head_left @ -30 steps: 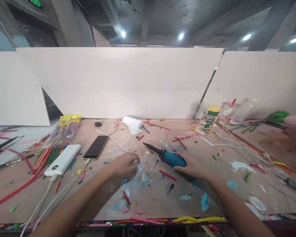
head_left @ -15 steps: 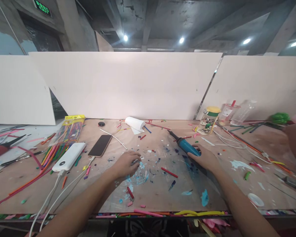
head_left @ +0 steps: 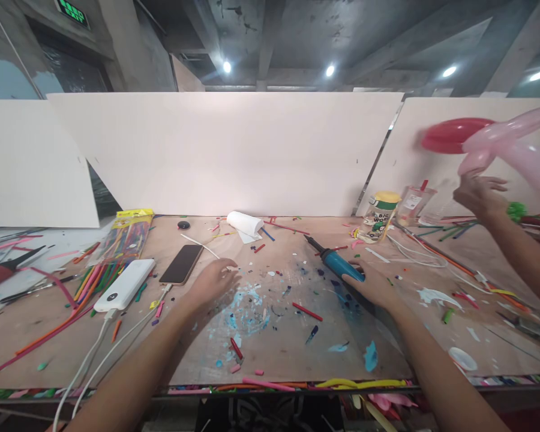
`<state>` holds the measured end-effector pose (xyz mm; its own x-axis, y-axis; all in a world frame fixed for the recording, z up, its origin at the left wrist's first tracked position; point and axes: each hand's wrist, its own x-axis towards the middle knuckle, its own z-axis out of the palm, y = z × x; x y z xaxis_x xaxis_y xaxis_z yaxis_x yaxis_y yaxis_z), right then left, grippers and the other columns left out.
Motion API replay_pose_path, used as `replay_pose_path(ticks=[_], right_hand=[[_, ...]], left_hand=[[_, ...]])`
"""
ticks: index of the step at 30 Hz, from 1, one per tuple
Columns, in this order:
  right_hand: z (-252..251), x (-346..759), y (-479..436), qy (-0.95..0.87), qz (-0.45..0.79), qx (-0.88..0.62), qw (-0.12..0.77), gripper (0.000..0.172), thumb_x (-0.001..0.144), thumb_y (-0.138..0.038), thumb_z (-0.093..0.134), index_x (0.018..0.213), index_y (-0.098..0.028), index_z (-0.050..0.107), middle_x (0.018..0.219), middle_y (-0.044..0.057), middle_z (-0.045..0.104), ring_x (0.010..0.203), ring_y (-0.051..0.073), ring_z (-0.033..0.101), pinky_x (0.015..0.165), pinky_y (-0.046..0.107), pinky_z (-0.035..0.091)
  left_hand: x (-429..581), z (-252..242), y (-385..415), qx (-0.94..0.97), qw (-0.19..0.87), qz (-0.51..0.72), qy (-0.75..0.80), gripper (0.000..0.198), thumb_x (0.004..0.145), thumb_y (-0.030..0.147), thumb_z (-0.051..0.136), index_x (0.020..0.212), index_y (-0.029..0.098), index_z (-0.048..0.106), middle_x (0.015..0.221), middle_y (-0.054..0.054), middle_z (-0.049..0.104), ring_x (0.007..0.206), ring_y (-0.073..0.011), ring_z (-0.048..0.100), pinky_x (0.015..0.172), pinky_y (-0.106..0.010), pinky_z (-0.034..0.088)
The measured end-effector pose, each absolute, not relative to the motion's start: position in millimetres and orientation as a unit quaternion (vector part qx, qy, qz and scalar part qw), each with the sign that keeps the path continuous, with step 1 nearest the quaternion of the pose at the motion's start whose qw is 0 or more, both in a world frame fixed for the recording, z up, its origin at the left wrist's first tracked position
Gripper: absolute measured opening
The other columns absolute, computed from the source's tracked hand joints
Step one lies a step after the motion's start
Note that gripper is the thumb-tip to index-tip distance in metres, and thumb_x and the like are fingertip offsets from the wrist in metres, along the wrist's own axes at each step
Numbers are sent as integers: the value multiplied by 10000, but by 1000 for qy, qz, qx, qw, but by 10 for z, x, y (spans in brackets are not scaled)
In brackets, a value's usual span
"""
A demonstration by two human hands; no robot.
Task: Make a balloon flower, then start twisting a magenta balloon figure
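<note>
My right hand [head_left: 369,281] is wrapped around the blue body of a hand balloon pump [head_left: 337,263]. The pump lies on the table with its black nozzle pointing to the far left. My left hand [head_left: 212,281] is just right of a dark-screened phone [head_left: 182,264], fingers apart and slightly bent, with nothing visible in them. Between the two hands are blue smears [head_left: 247,309], small balloon scraps and a red balloon piece [head_left: 306,311].
A white power bank [head_left: 128,284] with a cable lies left, by a bag of long balloons [head_left: 132,231]. A tissue roll [head_left: 245,225] and a yellow-lidded jar [head_left: 379,216] stand at the back. At right, another person's hand [head_left: 481,195] holds pink and red balloons [head_left: 490,138].
My left hand has moved left and away from me, off the blue smears toward the phone. My right hand stays on the pump. Another person's hand with balloons has risen at right.
</note>
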<state>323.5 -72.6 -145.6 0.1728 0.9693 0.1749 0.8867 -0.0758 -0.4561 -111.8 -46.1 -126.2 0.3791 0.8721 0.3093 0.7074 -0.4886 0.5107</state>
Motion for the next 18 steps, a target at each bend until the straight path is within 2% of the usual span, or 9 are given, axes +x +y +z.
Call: replay_pose_path(ticks=[2, 5, 10, 15, 18], right_hand=[[-1460, 3218, -718, -626, 92, -725, 272, 606, 735, -491, 583, 1250, -187, 487, 1092, 129, 643, 978, 302, 620, 818, 417, 473], [-1452, 3184, -705, -589, 96, -711, 372, 690, 709, -505, 606, 1292, -181, 429, 1120, 132, 614, 1005, 279, 605, 815, 394, 487], [-1381, 3268, -705, -487, 12, -676, 552, 531, 723, -481, 579, 1158, -186, 506, 1097, 120, 621, 989, 256, 604, 832, 399, 485], [-1250, 3613, -789, -410, -55, -692, 592, 585, 721, -467, 575, 1198, -142, 478, 1190, 192, 579, 1060, 294, 571, 854, 415, 465], [-1211, 3824, -918, -401, -52, -704, 584, 584, 708, -459, 589, 1175, -117, 508, 1157, 230, 595, 1044, 316, 584, 840, 415, 469]], left_hand=[[-1265, -1277, -399, 783, 146, 299, 526, 317, 845, 413, 494, 1008, 190, 649, 1128, -108, 638, 1011, -251, 606, 907, -377, 461], [-1362, -1306, -368, 755, 150, 307, 559, 390, 851, 427, 465, 1118, 178, 601, 1130, -127, 632, 999, -258, 610, 862, -381, 488], [-1204, -1264, -446, 782, 159, 295, 526, 372, 843, 428, 488, 1115, 203, 605, 1131, -103, 632, 1021, -243, 597, 912, -372, 459], [-1150, -1215, -509, 834, 155, 246, 469, 352, 892, 415, 400, 974, 176, 645, 1034, -107, 647, 969, -237, 597, 875, -357, 452], [-1202, -1244, -471, 823, 146, 242, 493, 352, 877, 416, 411, 930, 166, 652, 990, -108, 661, 906, -234, 609, 831, -344, 455]])
